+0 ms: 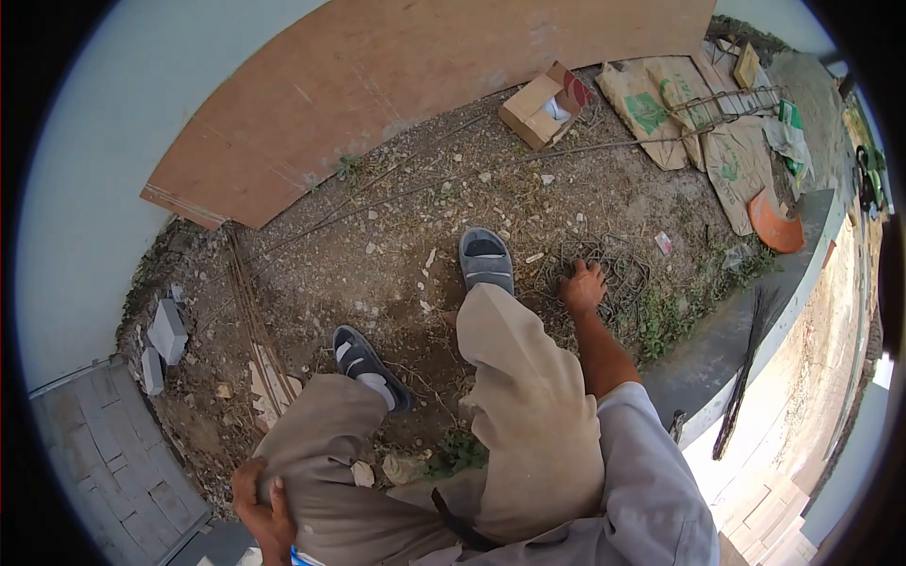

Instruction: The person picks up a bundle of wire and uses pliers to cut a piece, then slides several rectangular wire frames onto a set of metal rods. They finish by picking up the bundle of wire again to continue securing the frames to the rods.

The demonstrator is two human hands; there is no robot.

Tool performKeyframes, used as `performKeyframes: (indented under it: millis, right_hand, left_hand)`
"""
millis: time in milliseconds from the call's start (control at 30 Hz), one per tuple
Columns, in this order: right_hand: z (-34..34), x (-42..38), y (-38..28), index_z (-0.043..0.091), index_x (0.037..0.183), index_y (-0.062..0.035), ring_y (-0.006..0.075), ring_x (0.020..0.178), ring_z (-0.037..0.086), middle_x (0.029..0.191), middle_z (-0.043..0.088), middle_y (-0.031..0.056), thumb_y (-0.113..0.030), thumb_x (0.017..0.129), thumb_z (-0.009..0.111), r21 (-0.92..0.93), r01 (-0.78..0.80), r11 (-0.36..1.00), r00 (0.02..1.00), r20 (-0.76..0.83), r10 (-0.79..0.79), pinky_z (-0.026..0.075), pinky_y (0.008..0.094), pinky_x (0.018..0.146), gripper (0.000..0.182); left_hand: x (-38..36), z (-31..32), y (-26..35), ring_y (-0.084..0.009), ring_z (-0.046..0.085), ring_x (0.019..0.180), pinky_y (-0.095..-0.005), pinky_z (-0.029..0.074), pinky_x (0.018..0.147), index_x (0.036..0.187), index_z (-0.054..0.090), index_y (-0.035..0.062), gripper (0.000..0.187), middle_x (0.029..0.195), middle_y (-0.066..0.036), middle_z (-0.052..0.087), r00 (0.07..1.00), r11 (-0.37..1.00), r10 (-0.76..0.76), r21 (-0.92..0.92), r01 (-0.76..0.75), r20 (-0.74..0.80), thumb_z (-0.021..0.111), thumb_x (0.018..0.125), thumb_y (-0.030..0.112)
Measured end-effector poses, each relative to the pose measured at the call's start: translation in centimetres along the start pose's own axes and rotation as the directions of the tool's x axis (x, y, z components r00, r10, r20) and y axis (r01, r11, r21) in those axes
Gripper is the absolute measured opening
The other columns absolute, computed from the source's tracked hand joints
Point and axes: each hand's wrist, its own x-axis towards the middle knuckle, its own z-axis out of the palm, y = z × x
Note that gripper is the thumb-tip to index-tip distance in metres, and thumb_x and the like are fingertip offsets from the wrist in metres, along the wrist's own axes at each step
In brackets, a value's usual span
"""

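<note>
My right hand [584, 288] reaches down to a tangled heap of thin wire [618, 283] on the dirt, its fingers spread over the wire's left part. Whether the fingertips pinch any strand is too small to tell, but they look apart. At the lower left, my left hand [264, 509] rests against the side of my trouser leg [326, 443], fingers apart and holding nothing. My sandalled foot [487, 259] stands just left of the wire heap.
An open cardboard box [533, 111] and flattened paper sacks [661, 104] lie at the top right. Long thin rods cross the ground. An orange curved piece [776, 223] sits by the concrete ledge [698, 377]. Dark wires [746, 377] lie over that ledge. White blocks [168, 332] are at left.
</note>
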Motion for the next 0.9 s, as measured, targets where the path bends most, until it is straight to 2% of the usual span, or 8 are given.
performKeyframes:
  millis: [133,233,333,433,533,633,733,900]
  right_hand:
    - [2.5,1.7,0.1,0.063,0.125,-0.0181,0.0403,0.13,0.053,0.138,0.054,0.0186,-0.028,0.093,0.069,-0.127,-0.053,0.991,0.997,-0.07,0.044,0.042,0.0542,0.106,0.034]
    - [2.1,2.0,0.2,0.064,0.122,-0.0161,0.0411,0.126,0.057,0.134,0.058,0.0191,-0.025,0.097,0.06,-0.136,-0.085,0.987,0.995,0.047,0.092,0.043,0.0546,0.105,0.027]
    - [2.2,1.7,1.0,0.065,0.118,-0.0159,0.0439,0.121,0.062,0.129,0.063,0.0205,-0.028,0.086,0.075,-0.138,-0.059,0.989,0.996,0.055,0.067,0.048,0.0567,0.102,0.035]
    - [3.6,1.1,2.8,0.068,0.112,-0.0143,0.0431,0.115,0.066,0.122,0.067,0.0218,-0.025,0.086,0.074,-0.143,0.022,0.989,1.0,-0.001,-0.023,0.048,0.0553,0.101,0.028]
    - [0.5,-1.1,3.6,0.065,0.118,-0.0095,0.0418,0.114,0.066,0.12,0.067,0.0217,-0.022,0.091,0.066,-0.002,0.046,0.999,0.993,0.109,-0.046,0.047,0.0538,0.099,0.03]
    - [-1.8,-2.3,4.8,0.066,0.116,-0.0054,0.0419,0.107,0.069,0.112,0.07,0.0228,-0.014,0.09,0.066,0.23,0.009,0.973,0.998,-0.068,0.007,0.052,0.0524,0.093,0.027]
    - [-5.3,-4.2,6.7,0.062,0.099,-0.0019,0.044,0.088,0.07,0.089,0.07,0.0231,-0.008,0.087,0.067,0.442,0.201,0.874,0.95,-0.307,-0.062,0.054,0.0489,0.079,0.014]
    - [-12.5,-8.6,7.4,0.066,0.105,0.0014,0.039,0.084,0.071,0.088,0.072,0.0217,-0.008,0.088,0.069,0.585,0.197,0.787,0.975,-0.198,-0.096,0.054,0.0437,0.081,0.02]
  left_hand:
    - [0.1,0.0,0.3,-0.0432,0.062,0.115,-0.0498,0.044,0.107,0.112,0.067,-0.0058,0.034,0.117,-0.024,0.069,1.0,0.999,-0.015,0.04,0.015,0.0,0.069,0.086,0.015]
    - [0.2,-0.2,0.6,-0.0425,0.062,0.114,-0.0494,0.045,0.107,0.111,0.067,-0.0053,0.033,0.117,-0.024,0.069,1.0,0.999,-0.026,0.028,0.026,0.01,0.07,0.084,0.013]
    - [0.1,-0.1,0.3,-0.0421,0.062,0.113,-0.0492,0.045,0.106,0.111,0.067,-0.005,0.032,0.116,-0.024,0.069,0.999,0.999,-0.035,0.011,0.035,-0.004,0.069,0.084,0.012]
    - [0.1,-0.1,0.5,-0.0408,0.063,0.112,-0.0478,0.046,0.105,0.111,0.068,-0.0055,0.032,0.115,-0.023,0.069,0.999,1.0,-0.029,0.009,0.029,-0.013,0.07,0.087,0.016]
    - [-0.2,-0.3,0.2,-0.0385,0.065,0.11,-0.045,0.047,0.103,0.11,0.068,-0.0067,0.035,0.112,-0.022,0.07,1.0,0.999,-0.019,0.027,0.019,-0.023,0.071,0.091,0.022]
    - [-0.1,-0.2,0.0,-0.0393,0.064,0.11,-0.0457,0.047,0.103,0.109,0.069,-0.0058,0.033,0.112,-0.022,0.069,0.999,1.0,-0.014,-0.001,0.014,-0.037,0.072,0.09,0.02]
    - [-0.3,0.0,0.0,-0.0409,0.063,0.109,-0.0474,0.046,0.102,0.108,0.069,-0.0048,0.031,0.111,-0.023,0.069,0.999,0.999,-0.018,-0.046,0.015,-0.051,0.073,0.087,0.018]
    - [-0.9,-0.1,-0.1,-0.0408,0.064,0.109,-0.0468,0.048,0.101,0.109,0.071,-0.0038,0.03,0.111,-0.023,0.07,0.997,0.999,-0.018,-0.028,0.016,-0.079,0.075,0.085,0.014]
